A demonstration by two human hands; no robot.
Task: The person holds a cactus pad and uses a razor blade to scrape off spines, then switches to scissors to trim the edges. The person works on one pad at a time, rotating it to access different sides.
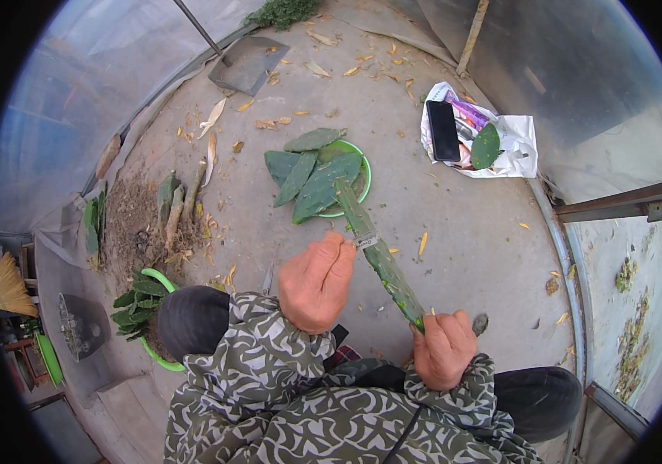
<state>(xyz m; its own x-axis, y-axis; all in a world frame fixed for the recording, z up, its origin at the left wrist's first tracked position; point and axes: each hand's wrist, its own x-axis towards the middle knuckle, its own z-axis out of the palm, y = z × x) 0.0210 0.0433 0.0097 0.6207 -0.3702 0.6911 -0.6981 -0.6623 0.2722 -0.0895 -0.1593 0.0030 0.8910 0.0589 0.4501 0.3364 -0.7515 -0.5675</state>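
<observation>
My left hand (pixel 316 283) pinches a small thin metal blade (pixel 364 240) that bears writing. The blade lies flat against a long, narrow green cactus stem (pixel 388 277). My right hand (pixel 446 351) grips the stem's near end, and the stem slants up and away to the left. Bright green nicks show along its edge near my right hand. Beyond its far end, several large cactus pads (pixel 326 184) rest on and over a light green round basin (pixel 369 177), partly covering it.
A white plastic bag (pixel 519 142) at right carries a black phone (pixel 443 132) and a cactus pad (pixel 485 146). At left are cactus stumps (pixel 177 214) on soil, scissors (pixel 268 279) and a green-rimmed pot (pixel 160 278) beside my knee. A dustpan (pixel 244 66) stands at the back.
</observation>
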